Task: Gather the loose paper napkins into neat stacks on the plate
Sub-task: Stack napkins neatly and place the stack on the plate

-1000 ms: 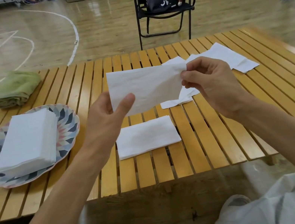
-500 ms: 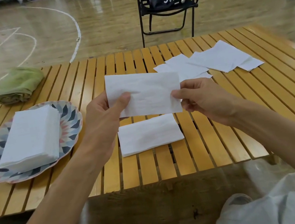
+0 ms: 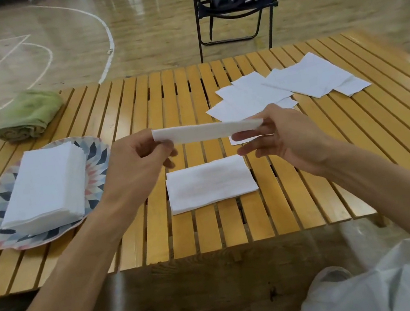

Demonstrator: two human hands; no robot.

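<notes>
A thick stack of napkins [image 3: 42,189] already sits on the patterned plate [image 3: 94,153] at the left of the frame. Both hands pinch 1 folded napkin [image 3: 207,130] above the tabletop [image 3: 135,107], the left hand [image 3: 134,167] at its left end and the right hand [image 3: 285,135] at its right. Just below lies a small folded pile [image 3: 210,183]. Several loose napkins [image 3: 287,86] remain spread at the upper right, so the task looks perhaps half done.
</notes>
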